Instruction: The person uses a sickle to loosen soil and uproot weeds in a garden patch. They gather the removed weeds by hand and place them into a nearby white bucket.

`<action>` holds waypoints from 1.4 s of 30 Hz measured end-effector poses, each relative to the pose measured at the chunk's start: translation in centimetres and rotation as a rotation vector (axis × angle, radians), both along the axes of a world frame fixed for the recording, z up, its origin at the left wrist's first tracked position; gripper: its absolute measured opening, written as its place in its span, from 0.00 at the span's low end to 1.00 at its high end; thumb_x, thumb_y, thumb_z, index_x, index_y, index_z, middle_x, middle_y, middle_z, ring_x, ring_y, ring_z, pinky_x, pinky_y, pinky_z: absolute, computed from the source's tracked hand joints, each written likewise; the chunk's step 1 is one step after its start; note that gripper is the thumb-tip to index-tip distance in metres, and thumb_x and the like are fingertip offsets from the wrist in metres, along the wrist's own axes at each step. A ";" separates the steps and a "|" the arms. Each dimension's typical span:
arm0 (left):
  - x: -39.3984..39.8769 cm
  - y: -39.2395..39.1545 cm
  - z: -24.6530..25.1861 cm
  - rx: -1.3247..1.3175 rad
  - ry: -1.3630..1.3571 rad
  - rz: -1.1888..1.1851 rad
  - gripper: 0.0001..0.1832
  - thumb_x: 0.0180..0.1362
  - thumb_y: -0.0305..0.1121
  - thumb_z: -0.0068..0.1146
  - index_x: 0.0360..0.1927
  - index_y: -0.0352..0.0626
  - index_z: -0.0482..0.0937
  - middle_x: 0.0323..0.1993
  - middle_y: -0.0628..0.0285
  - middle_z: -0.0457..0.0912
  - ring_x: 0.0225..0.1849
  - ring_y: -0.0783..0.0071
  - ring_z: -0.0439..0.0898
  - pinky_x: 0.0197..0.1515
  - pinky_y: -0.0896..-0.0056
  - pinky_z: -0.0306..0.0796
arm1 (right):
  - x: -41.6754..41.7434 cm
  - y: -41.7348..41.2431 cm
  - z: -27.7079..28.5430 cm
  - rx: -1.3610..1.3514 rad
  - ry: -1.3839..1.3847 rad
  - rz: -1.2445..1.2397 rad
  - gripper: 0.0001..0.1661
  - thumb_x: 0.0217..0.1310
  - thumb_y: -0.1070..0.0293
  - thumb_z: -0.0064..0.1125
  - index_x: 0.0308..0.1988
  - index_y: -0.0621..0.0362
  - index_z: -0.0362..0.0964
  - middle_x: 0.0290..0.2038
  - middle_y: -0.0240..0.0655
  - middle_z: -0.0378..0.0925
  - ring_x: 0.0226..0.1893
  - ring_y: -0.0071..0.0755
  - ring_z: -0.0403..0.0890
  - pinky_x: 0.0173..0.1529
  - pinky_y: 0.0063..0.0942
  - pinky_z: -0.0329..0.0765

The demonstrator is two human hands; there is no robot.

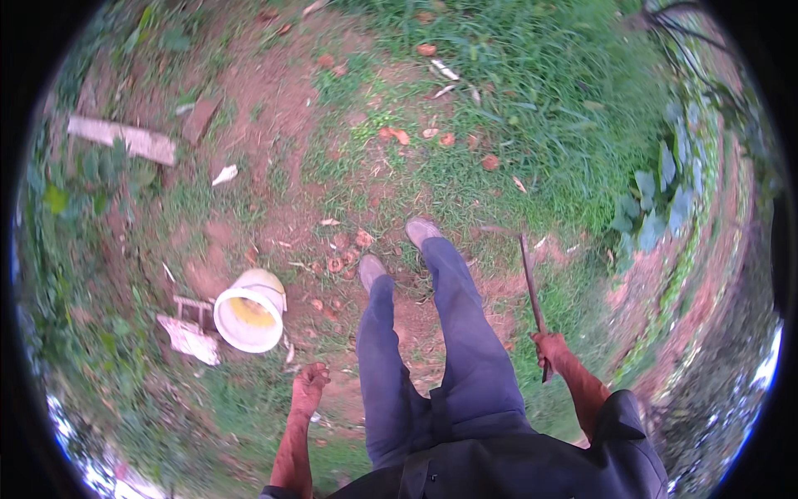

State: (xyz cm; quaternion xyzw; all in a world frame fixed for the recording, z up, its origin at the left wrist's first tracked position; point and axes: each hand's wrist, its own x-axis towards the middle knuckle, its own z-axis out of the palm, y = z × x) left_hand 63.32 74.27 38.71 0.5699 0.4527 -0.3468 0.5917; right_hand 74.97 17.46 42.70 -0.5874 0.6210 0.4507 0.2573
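In my right hand (548, 350) is the long wooden handle of a sickle (532, 277). The tool points away from me, and its thin curved blade extends left from the far end, low over the ground. My left hand (310, 385) hangs beside my left leg with its fingers curled, and nothing shows in it. Just beyond that hand a white plastic bucket (264, 279) stands on the ground, yellowish inside. A pale cloth or sack (189, 340) lies to the left of the bucket, against a small wooden frame (194, 304), possibly a stool.
My shoes (423, 229) are on trodden soil and short grass, among scattered orange-brown dried pieces (336, 264). A weathered plank (123, 140) and a brick (202, 118) lie at the far left. Taller grass (561, 125) and broad-leaved plants (651, 203) border the right side.
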 end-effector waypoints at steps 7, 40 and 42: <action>4.5 2.7 0.9 0.081 -0.025 -0.365 0.15 0.61 0.29 0.54 0.49 0.31 0.74 0.35 0.63 0.80 0.36 0.78 0.77 0.42 0.74 0.72 | -16.1 3.4 3.4 0.085 0.017 -0.582 0.19 0.67 0.53 0.53 0.26 0.49 0.61 0.15 0.24 0.60 0.11 0.22 0.58 0.15 0.25 0.57; 19.3 -11.9 8.5 0.117 -0.152 -0.895 0.22 0.61 0.35 0.57 0.52 0.27 0.76 0.41 0.54 0.84 0.42 0.69 0.82 0.46 0.72 0.74 | -13.4 -2.0 -1.5 0.354 -0.372 -0.739 0.12 0.60 0.70 0.59 0.25 0.58 0.66 0.15 0.33 0.66 0.11 0.30 0.67 0.14 0.33 0.65; 22.8 -18.2 11.1 0.083 -0.084 -0.849 0.20 0.62 0.34 0.57 0.52 0.28 0.75 0.39 0.59 0.83 0.39 0.75 0.80 0.42 0.76 0.74 | -13.1 -2.7 0.1 0.258 -0.320 -0.768 0.13 0.61 0.69 0.59 0.24 0.59 0.66 0.14 0.33 0.66 0.10 0.30 0.66 0.13 0.33 0.64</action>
